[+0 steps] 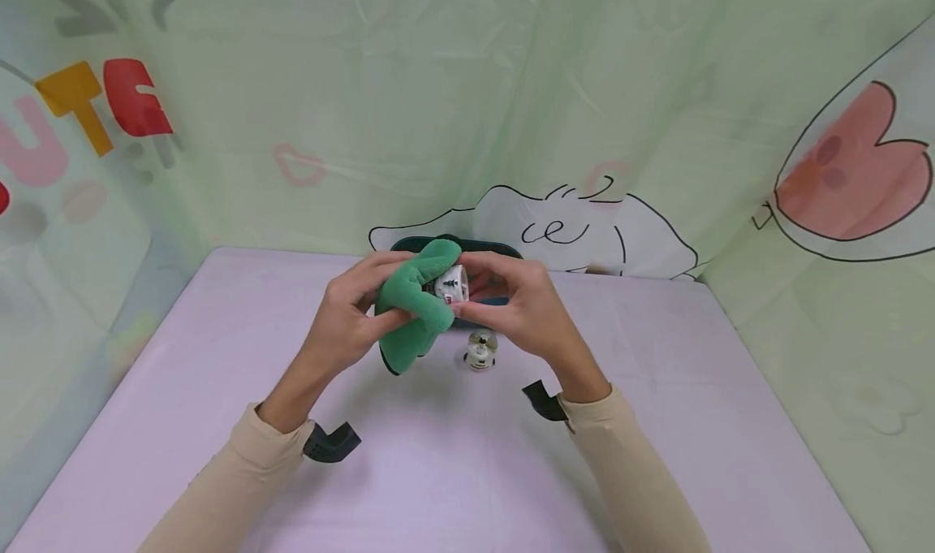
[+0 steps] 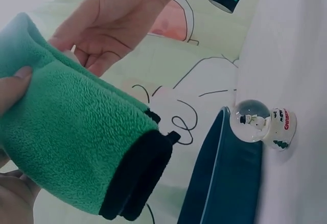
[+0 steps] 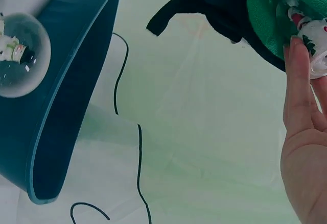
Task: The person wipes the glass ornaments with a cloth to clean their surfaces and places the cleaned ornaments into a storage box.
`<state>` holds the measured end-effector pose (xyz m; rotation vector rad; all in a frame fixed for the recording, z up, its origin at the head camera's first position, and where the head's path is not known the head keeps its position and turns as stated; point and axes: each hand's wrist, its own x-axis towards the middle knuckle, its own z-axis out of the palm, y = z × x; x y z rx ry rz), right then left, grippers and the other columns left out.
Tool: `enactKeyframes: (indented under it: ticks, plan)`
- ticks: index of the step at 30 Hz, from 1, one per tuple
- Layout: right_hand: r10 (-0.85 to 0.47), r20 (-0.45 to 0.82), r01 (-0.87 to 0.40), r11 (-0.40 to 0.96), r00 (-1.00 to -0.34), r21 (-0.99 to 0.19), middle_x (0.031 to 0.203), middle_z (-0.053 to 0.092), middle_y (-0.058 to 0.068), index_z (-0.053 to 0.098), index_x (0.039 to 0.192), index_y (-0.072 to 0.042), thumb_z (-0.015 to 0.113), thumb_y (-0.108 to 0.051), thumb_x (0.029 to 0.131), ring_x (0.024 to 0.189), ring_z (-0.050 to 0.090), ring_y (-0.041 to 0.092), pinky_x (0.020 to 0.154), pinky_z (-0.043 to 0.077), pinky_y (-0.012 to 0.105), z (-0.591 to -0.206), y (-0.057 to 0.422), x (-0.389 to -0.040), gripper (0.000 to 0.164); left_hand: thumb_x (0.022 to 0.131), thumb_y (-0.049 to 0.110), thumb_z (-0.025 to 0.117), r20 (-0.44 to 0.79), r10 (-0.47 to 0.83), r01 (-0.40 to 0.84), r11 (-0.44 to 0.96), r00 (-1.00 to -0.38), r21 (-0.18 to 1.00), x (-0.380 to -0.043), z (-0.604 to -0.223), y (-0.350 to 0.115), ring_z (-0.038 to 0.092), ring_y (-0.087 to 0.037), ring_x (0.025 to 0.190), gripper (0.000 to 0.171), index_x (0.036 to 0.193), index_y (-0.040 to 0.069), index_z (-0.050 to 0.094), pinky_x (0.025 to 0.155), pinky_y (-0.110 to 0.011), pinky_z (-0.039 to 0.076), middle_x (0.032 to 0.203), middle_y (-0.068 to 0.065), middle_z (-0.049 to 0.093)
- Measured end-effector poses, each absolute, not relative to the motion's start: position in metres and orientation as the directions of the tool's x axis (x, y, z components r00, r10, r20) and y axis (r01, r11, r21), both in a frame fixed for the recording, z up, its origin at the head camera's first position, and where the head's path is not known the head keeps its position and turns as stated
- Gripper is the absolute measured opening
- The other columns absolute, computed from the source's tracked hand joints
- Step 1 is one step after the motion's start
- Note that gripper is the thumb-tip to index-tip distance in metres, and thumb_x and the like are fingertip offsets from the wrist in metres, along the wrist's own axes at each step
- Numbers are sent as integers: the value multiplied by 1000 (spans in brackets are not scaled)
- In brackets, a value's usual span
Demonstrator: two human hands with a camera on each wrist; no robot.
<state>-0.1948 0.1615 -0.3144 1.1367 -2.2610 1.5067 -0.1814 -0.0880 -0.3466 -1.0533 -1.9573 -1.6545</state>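
Observation:
A green plush cloth with dark edging [image 1: 409, 297] is gripped by my left hand [image 1: 339, 317], thumb in front and fingers behind. My right hand [image 1: 526, 301] holds a small snow globe by its white base [image 1: 453, 283] between thumb and fingers. The cloth wraps round the globe part; inside it, a bit of red and white figure shows in the right wrist view. A second snow globe [image 2: 278, 124], with a snowman inside and red lettering on its base, stands upright on the table just below the hands.
Behind the hands and the standing globe is a dark teal basin [image 2: 240, 183], partly hidden in the head view. A pale lilac cover lies over the table [image 1: 438, 472]. Printed green curtains [image 1: 438, 90] hang along the back and sides.

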Motion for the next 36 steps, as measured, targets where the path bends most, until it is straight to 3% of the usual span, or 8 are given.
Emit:
enactKeyframes:
  ticks: [11,17,22,27,32,36]
  plan:
    - [-480,383,-481,96,-789,-871,105,72,9,69,122,-4,79,-3,87,84,70,25,77,61,33,-311,163,-193,36,79,-14,79,790,312,820,-59,-527,570,-184,-348,-86,60,-25,123,49,125,-3,68,103,-35,52,130,-23,60]
    - [-460,236,-294,58,-856,-954,105,73,11,69,123,-5,78,-9,88,83,69,22,79,60,30,-305,164,-188,37,90,10,79,818,309,847,-69,-484,527,-183,-348,-83,60,-26,123,42,129,0,66,101,-34,53,130,-23,60]
    - [-451,272,-314,19,-850,-949,110,72,10,66,130,-1,79,-3,87,86,71,21,81,60,30,-306,162,-187,45,84,0,82,785,287,804,-76,-549,590,-181,-350,-81,58,-25,124,52,132,-3,62,97,-33,56,133,-18,60]
    - [-453,371,-391,-53,-811,-919,112,71,8,61,131,8,77,8,84,92,71,22,83,60,33,-311,159,-187,50,78,-12,80,728,255,734,-92,-636,673,-179,-349,-80,62,-22,115,60,133,-6,59,87,-34,60,130,-10,64]
    - [-460,482,-508,-76,-746,-858,112,71,11,63,129,9,78,9,82,97,71,26,85,60,38,-315,157,-190,50,81,-9,78,668,223,666,-96,-709,739,-175,-347,-80,66,-18,99,53,131,-4,60,80,-33,61,116,-1,68]
    - [-463,548,-593,-59,-696,-803,112,70,15,64,130,6,80,9,81,98,70,28,85,60,41,-316,155,-191,52,83,-6,77,608,202,601,-101,-768,793,-173,-345,-81,68,-17,96,54,134,-4,59,81,-31,61,114,2,69]
